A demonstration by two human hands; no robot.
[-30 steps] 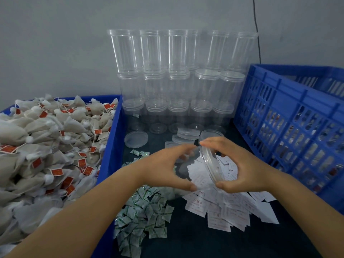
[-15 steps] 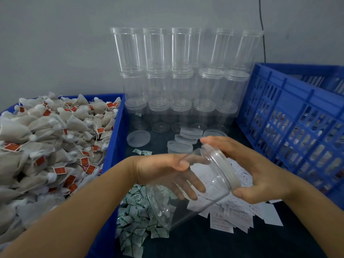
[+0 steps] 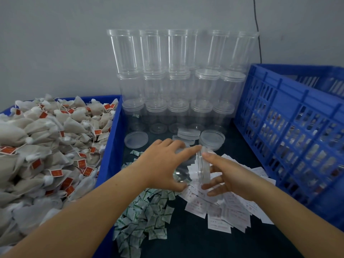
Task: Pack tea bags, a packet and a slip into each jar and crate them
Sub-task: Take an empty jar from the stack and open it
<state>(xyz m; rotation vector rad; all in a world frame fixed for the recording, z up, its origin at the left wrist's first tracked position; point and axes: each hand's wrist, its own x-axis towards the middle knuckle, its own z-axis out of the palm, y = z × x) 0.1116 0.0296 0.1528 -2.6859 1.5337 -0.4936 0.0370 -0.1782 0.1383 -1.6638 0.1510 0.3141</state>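
Both hands gripped a clear plastic jar [image 3: 188,170] on its side, left hand [image 3: 163,162] round the body, right hand [image 3: 227,175] at its lid, above the dark tabletop [image 3: 204,243] beneath a grey wall [image 3: 55,43].

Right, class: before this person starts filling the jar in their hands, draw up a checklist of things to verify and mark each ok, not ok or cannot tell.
1. Jar held securely: ok. The left hand grips the clear jar, which lies on its side.
2. Lid off: not ok. The right hand holds the lid at the jar's mouth, and it looks to be on.
3. Jar empty: ok, nothing shows through its wall.
4. Tea bags within reach: ok, heaped in the bin on the left.
5. Packets and slips at hand: ok, piled just below the hands.
6. Room in the blue crate: cannot tell.
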